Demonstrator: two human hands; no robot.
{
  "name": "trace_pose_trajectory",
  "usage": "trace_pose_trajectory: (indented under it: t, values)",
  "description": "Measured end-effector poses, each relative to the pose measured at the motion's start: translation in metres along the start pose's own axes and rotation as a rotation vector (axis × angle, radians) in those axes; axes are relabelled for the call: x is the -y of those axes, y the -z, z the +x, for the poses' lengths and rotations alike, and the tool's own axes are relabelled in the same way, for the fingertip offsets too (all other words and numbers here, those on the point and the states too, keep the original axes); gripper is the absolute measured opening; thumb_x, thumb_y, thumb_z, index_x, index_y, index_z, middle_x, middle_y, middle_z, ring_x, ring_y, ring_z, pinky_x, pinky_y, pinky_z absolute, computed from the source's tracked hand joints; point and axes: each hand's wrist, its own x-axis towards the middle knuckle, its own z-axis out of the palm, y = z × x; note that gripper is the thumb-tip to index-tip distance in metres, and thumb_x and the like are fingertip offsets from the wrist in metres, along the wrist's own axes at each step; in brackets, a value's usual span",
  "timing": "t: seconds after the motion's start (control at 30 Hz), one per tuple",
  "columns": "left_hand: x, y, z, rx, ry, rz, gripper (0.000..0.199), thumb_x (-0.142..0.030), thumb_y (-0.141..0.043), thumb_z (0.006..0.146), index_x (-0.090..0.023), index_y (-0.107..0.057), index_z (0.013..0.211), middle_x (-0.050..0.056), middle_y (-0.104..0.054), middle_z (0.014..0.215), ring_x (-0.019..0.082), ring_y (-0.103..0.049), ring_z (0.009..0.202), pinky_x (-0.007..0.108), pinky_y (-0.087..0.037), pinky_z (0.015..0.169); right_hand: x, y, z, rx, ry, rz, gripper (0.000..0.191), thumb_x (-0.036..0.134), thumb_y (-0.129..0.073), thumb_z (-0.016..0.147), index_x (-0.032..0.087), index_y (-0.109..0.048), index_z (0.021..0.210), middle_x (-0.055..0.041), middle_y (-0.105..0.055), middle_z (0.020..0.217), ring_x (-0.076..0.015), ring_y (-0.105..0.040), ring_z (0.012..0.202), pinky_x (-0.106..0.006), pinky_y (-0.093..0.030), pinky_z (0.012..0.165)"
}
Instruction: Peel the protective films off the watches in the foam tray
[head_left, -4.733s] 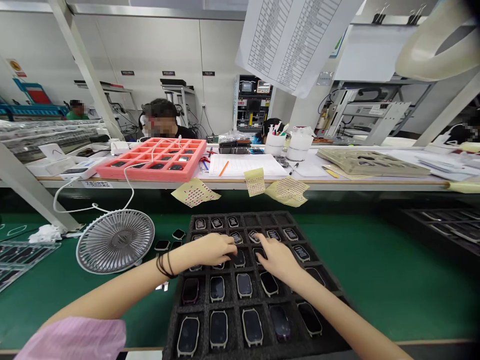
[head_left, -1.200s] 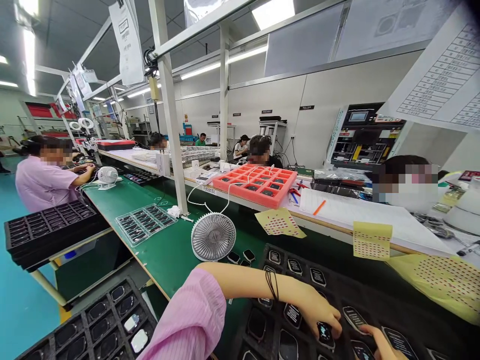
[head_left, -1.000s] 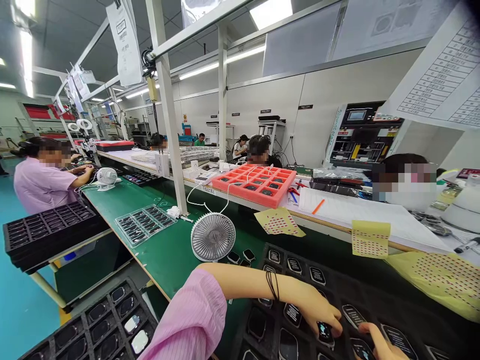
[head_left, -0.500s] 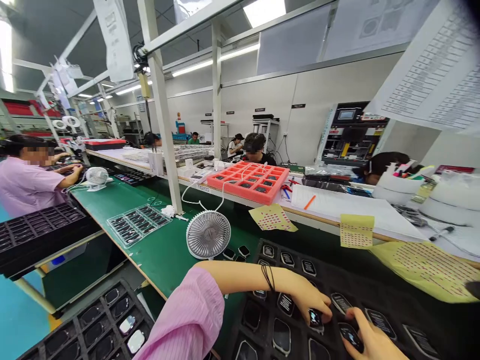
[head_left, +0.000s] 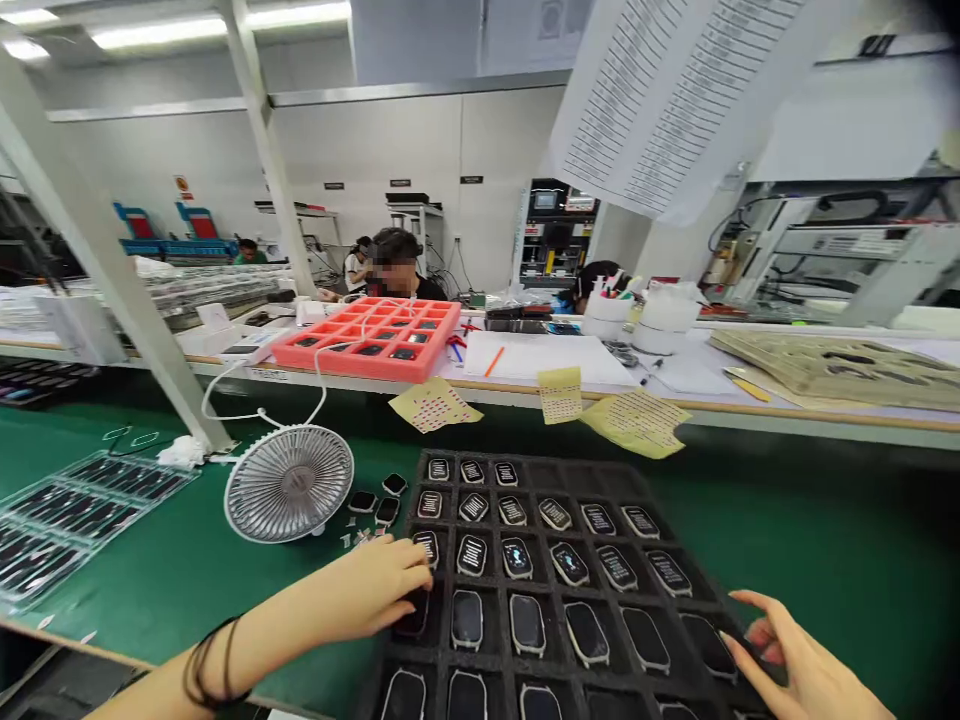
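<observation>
A black foam tray (head_left: 551, 590) with rows of smartwatches lies in front of me. Most watches in its upper rows show white text; two near the middle, a smartwatch (head_left: 517, 558) and another smartwatch (head_left: 570, 563), show a bluish picture. Dark screens fill the lower rows. My left hand (head_left: 379, 590) is at the tray's left edge, fingers bent but apart, holding nothing I can see. At the right edge, my right hand (head_left: 799, 655) has thumb and forefinger spread, one fingertip close to a dark-screened watch (head_left: 709, 645); whether it touches is unclear.
A white fan (head_left: 289, 485) stands left of the tray, with several loose watches (head_left: 386, 510) beside it. Clear plastic trays (head_left: 82, 510) lie further left. On the raised shelf are a red foam tray (head_left: 367, 340), papers and a beige tray (head_left: 840, 365). A person sits behind.
My view has swung right and down. Both hands have let go of the watches they held, which now lie in the tray, and have moved apart to the tray's two sides.
</observation>
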Motion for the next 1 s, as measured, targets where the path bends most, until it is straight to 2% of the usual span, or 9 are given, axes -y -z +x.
trace_pose_trajectory:
  t: [0.07,0.17,0.27,0.4,0.53,0.7,0.87,1.0]
  values:
    - [0.005,-0.007,-0.007,0.007,0.059,-0.026,0.033,-0.011,-0.059,0.083,-0.025,-0.058,0.112,0.002,-0.061,0.114,0.020,-0.060,0.100,0.030,-0.041,0.090,-0.002,0.001,-0.009,0.060,-0.055,0.035,0.040,0.055,-0.046,0.078,0.025,-0.055,0.102,-0.0049,-0.064,0.076,-0.0230,-0.064,0.069,-0.031,-0.049,0.056]
    - [0.009,-0.014,-0.006,0.023,0.086,-0.014,0.043,-0.006,-0.060,0.079,-0.029,-0.058,0.116,0.001,-0.060,0.116,0.021,-0.060,0.099,0.031,-0.042,0.090,0.011,-0.001,-0.013,0.110,-0.081,0.040,0.045,0.056,-0.049,0.077,0.027,-0.054,0.111,-0.0052,-0.064,0.081,-0.0235,-0.063,0.071,-0.030,-0.047,0.055]
    - [0.008,-0.015,-0.002,0.039,0.082,0.000,0.045,-0.005,-0.061,0.076,-0.030,-0.061,0.114,0.002,-0.059,0.115,0.021,-0.060,0.100,0.032,-0.043,0.090,0.020,-0.006,-0.013,0.145,-0.063,0.040,0.045,0.054,-0.045,0.080,0.026,-0.054,0.114,-0.0043,-0.063,0.081,-0.0212,-0.062,0.065,-0.030,-0.046,0.054]
    - [0.007,-0.021,-0.001,0.059,0.047,-0.021,0.048,-0.008,-0.064,0.075,-0.032,-0.059,0.117,0.002,-0.059,0.117,0.022,-0.059,0.102,0.032,-0.041,0.091,0.020,-0.011,-0.014,0.169,-0.067,0.043,0.044,0.053,-0.042,0.081,0.026,-0.054,0.113,-0.0039,-0.062,0.081,-0.0198,-0.061,0.063,-0.030,-0.047,0.054]
    - [0.006,-0.030,0.003,0.075,0.027,-0.031,0.049,-0.010,-0.068,0.074,-0.033,-0.058,0.117,0.002,-0.058,0.121,0.024,-0.057,0.106,0.033,-0.040,0.089,0.020,-0.005,-0.011,0.208,-0.090,0.066,0.045,0.052,-0.045,0.079,0.024,-0.054,0.113,-0.0048,-0.062,0.080,-0.0205,-0.062,0.065,-0.029,-0.047,0.052]
    - [0.005,-0.025,0.011,0.147,0.029,-0.040,0.045,-0.012,-0.069,0.073,-0.030,-0.062,0.113,0.005,-0.058,0.120,0.025,-0.057,0.107,0.033,-0.040,0.089,0.020,0.003,-0.006,0.288,-0.081,0.100,0.044,0.048,-0.051,0.074,0.026,-0.056,0.112,-0.0039,-0.064,0.079,-0.0206,-0.062,0.067,-0.027,-0.047,0.051]
    - [0.005,-0.024,0.013,0.146,0.043,-0.025,0.044,-0.012,-0.070,0.072,-0.030,-0.062,0.111,0.004,-0.059,0.117,0.025,-0.059,0.103,0.031,-0.040,0.085,0.022,0.005,-0.008,0.252,-0.105,0.046,0.036,0.043,-0.052,0.071,0.028,-0.056,0.103,-0.0035,-0.063,0.083,-0.0208,-0.062,0.070,-0.027,-0.046,0.052]
    - [0.002,-0.025,0.010,0.135,0.118,0.028,0.043,-0.012,-0.069,0.073,-0.031,-0.063,0.111,0.005,-0.060,0.111,0.025,-0.061,0.096,0.032,-0.043,0.082,0.033,0.006,-0.007,0.226,-0.162,0.034,0.038,0.049,-0.050,0.072,0.027,-0.056,0.102,-0.0037,-0.061,0.082,-0.0204,-0.060,0.070,-0.027,-0.046,0.051]
